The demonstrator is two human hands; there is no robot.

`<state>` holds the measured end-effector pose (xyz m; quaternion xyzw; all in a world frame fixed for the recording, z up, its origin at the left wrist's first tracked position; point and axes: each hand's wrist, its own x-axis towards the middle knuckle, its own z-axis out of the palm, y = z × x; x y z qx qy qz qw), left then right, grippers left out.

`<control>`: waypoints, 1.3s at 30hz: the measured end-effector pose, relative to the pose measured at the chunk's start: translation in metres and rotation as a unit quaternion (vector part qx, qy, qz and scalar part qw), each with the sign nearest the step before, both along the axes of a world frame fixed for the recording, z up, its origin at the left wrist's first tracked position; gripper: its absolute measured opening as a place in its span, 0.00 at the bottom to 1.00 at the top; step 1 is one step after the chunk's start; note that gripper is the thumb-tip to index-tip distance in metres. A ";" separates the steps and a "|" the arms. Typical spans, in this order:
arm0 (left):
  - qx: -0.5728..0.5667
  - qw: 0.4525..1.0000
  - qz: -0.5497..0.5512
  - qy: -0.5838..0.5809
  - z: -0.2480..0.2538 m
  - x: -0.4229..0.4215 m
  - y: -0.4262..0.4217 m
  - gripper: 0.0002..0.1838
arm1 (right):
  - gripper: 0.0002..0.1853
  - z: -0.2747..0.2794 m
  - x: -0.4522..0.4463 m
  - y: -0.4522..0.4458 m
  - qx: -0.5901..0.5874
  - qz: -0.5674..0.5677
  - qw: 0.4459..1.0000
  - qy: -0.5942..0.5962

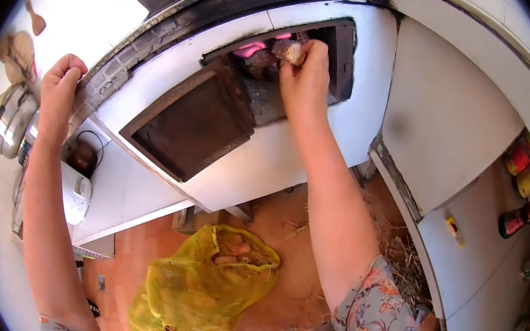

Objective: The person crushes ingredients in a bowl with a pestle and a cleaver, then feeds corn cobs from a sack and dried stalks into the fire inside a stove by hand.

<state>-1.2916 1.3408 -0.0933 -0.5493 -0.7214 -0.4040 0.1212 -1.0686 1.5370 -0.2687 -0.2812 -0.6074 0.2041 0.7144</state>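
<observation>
Pinched between the thumb and fingertips of the right hand (304,89), parted only by the thickness of the grip: a stubby brown cob (283,50) with a pale, rough end. At the mouth of the stove opening (265,99), toward its right half; cannot tell how deep inside. Just left of the cob and a little nearer: a dark lump (260,63), close beside a bright pink glow (249,48). Swung out to the left of the opening: a brown metal door (191,125). Farther left, by the brick edge (114,78): the left hand (61,85), with fingers curled in toward the palm; cannot tell whether holding anything or touching the brick. Nearer, on the floor: a yellow mesh bag (191,287), open at the top onto reddish-brown pieces (236,251). To the right of the bag: loose straw (402,257). On the right-hand counter: a yellow lighter (455,231).
</observation>
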 end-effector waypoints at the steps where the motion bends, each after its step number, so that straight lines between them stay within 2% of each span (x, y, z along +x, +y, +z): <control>1: 0.005 1.000 -0.003 0.005 -0.001 0.000 0.001 0.05 | 0.18 0.000 -0.004 0.006 0.001 0.001 1.000 0.002; 3: 0.005 1.000 0.002 0.011 0.000 -0.002 0.002 0.05 | 0.17 0.002 -0.010 0.016 0.010 -0.062 0.997 -0.039; 8: 0.016 0.999 -0.007 0.027 -0.002 -0.003 0.003 0.05 | 0.15 0.007 -0.025 0.032 0.016 -0.045 0.997 -0.062; 11: 0.014 0.999 0.009 0.050 -0.002 0.002 0.003 0.05 | 0.19 -0.001 -0.039 0.056 0.018 -0.040 0.993 -0.108; 13: 0.030 0.997 0.034 0.062 -0.003 0.006 0.004 0.06 | 0.18 -0.002 -0.047 0.068 0.079 -0.098 0.975 -0.181; 14: 0.030 0.997 0.035 0.063 -0.004 0.006 0.004 0.06 | 0.18 -0.004 -0.049 0.072 0.079 -0.098 0.976 -0.180; 16: 0.038 0.997 0.028 0.055 -0.004 0.005 0.005 0.06 | 0.18 0.003 -0.046 0.069 0.053 -0.121 0.944 -0.301; 17: 0.037 0.997 0.028 0.056 -0.004 0.004 0.005 0.06 | 0.18 0.005 -0.045 0.066 0.052 -0.121 0.945 -0.301; 19: 0.041 0.997 0.026 0.060 -0.004 0.003 0.005 0.06 | 0.17 0.009 -0.044 0.061 -0.047 -0.084 0.918 -0.385; 20: 0.040 0.997 0.026 0.061 -0.004 0.002 0.005 0.06 | 0.17 0.013 -0.045 0.059 -0.047 -0.083 0.918 -0.384; 22: 0.039 0.997 0.026 0.059 -0.005 0.001 0.005 0.06 | 0.15 0.017 -0.050 0.057 -0.026 -0.094 0.886 -0.454; 26: 0.045 0.995 0.009 0.090 -0.005 -0.004 0.006 0.06 | 0.14 0.019 -0.053 0.058 0.027 -0.109 0.881 -0.459; 28: 0.058 0.993 0.000 0.099 -0.005 -0.003 0.007 0.05 | 0.14 0.031 -0.043 0.056 -0.042 -0.013 0.873 -0.486; 29: 0.061 0.993 0.000 0.099 -0.004 -0.003 0.007 0.05 | 0.14 0.031 -0.040 0.052 -0.040 -0.015 0.873 -0.486; 31: 0.022 0.997 0.024 0.067 -0.002 -0.004 0.005 0.04 | 0.14 0.018 -0.039 0.044 0.049 -0.078 0.877 -0.471; 33: 0.023 0.997 0.019 0.072 -0.002 -0.008 0.005 0.04 | 0.13 0.007 -0.042 0.047 0.055 -0.087 0.892 -0.441; 35: 0.025 0.997 0.015 0.078 -0.002 -0.009 0.006 0.04 | 0.13 -0.001 -0.049 0.057 0.134 -0.148 0.903 -0.381; 36: 0.026 0.996 0.014 0.087 -0.002 -0.009 0.006 0.04 | 0.13 0.005 -0.049 0.059 0.133 -0.149 0.903 -0.380; 38: 0.024 0.995 0.011 0.097 -0.003 -0.010 0.006 0.04 | 0.14 0.015 -0.045 0.061 0.083 -0.057 0.843 -0.528; 39: 0.024 0.996 0.012 0.087 -0.003 -0.010 0.006 0.04 | 0.14 0.012 -0.046 0.063 0.082 -0.058 0.843 -0.528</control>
